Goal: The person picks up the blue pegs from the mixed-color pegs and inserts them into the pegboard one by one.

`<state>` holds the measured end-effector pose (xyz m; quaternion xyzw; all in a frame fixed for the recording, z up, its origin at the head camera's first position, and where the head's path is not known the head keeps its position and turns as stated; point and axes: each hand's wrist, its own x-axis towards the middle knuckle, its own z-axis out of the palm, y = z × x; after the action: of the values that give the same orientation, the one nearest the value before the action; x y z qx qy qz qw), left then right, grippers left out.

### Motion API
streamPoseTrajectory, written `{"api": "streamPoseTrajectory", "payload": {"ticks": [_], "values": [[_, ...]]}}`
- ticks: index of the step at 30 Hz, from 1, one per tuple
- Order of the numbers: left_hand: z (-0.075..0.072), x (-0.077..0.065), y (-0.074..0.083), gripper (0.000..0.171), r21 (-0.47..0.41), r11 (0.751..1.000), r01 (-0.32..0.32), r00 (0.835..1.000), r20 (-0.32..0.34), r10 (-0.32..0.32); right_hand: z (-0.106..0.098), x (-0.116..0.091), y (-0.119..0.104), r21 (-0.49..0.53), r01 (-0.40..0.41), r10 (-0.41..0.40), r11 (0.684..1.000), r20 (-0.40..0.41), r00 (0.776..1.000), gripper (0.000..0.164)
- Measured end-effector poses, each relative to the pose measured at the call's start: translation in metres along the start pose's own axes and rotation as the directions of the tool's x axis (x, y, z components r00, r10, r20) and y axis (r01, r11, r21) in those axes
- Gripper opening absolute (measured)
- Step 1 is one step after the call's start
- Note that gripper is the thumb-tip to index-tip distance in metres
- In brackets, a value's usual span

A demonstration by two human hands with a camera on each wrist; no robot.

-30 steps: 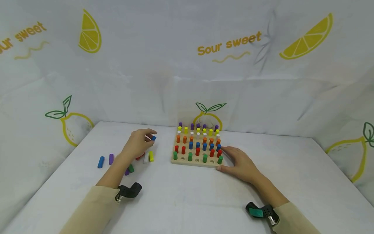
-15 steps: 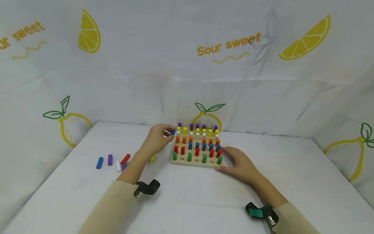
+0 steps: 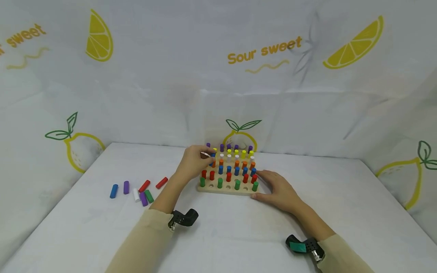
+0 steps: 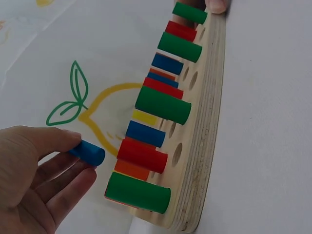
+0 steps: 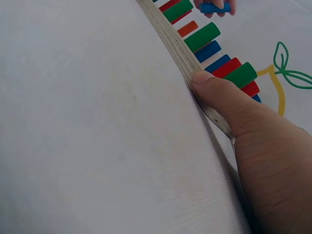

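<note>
My left hand (image 3: 192,163) pinches a blue peg (image 4: 90,153) between thumb and fingertips, over the left side of the wooden pegboard (image 3: 225,192). In the left wrist view this peg is apart from the standing pegs. Rows of purple, yellow, white, orange, blue, red and green pegs stand upright in the board, and some holes in the front row are bare. My right hand (image 3: 280,191) holds the board's front right corner, the thumb (image 5: 207,80) on the front edge and the fingers along the right side. Part of the left rows is hidden behind my left hand.
Loose pegs lie left of the board: a blue peg (image 3: 114,191), a purple peg (image 3: 126,187), a white peg (image 3: 136,195), a green peg (image 3: 148,196), a red peg (image 3: 162,182) and others. A lemon-print cloth (image 3: 153,94) rises behind the table.
My left hand has carried the blue peg rightward from beside the loose pegs to over the board's left side. The right hand has stayed at the board's corner.
</note>
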<state>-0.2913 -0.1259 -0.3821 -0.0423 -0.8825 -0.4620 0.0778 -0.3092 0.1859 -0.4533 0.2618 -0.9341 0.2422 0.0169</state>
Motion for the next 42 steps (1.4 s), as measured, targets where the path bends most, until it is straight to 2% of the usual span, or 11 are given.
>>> {"api": "streamPoseTrajectory", "payload": {"ticks": [9,22,34,42], "values": [[0.009,-0.001,-0.012,0.019,0.013,0.999,0.048,0.999,-0.006,-0.048,0.002,0.000,-0.001,-0.005,-0.013,0.013,1.000,0.005,1.000,0.088],[0.024,0.000,-0.024,0.015,0.038,0.999,0.016,1.000,-0.017,-0.015,-0.002,-0.001,-0.003,-0.010,-0.013,0.013,1.000,0.008,1.000,0.087],[0.022,0.000,-0.026,0.016,0.020,1.000,0.000,1.000,-0.010,0.000,-0.003,0.000,-0.005,-0.017,-0.020,0.020,1.000,0.014,1.000,0.088],[0.021,-0.001,-0.028,0.018,0.058,0.998,-0.037,0.999,-0.021,0.038,-0.002,0.000,-0.004,-0.025,-0.022,0.023,0.999,0.015,1.000,0.088]]}}
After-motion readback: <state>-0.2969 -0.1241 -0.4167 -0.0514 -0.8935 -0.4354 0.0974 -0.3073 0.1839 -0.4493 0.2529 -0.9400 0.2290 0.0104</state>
